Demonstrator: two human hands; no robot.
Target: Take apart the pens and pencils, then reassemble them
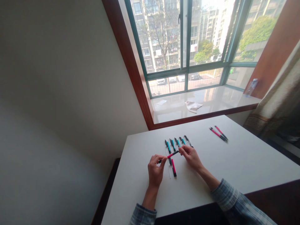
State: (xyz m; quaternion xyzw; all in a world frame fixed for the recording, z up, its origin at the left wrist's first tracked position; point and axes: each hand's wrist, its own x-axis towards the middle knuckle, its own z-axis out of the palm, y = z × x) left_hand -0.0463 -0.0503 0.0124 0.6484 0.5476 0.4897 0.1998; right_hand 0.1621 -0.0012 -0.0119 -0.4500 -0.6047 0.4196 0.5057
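White table (253, 165), daylight: a pink pen (172, 154) spans two hands, centre frame.
Left hand (156, 170) closes its fingers on the barrel, right hand (191, 157) pinches the dark end; it slants lower left to upper right, tip end unclear. Work looks midway: complete-looking pens (217, 133) lie at right, a pink piece (173, 165) loose below.

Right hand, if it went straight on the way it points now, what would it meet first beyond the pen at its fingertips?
Probably one of the teal-and-black pens just ahead of the right hand, though depth is unclear and it might pass above them.
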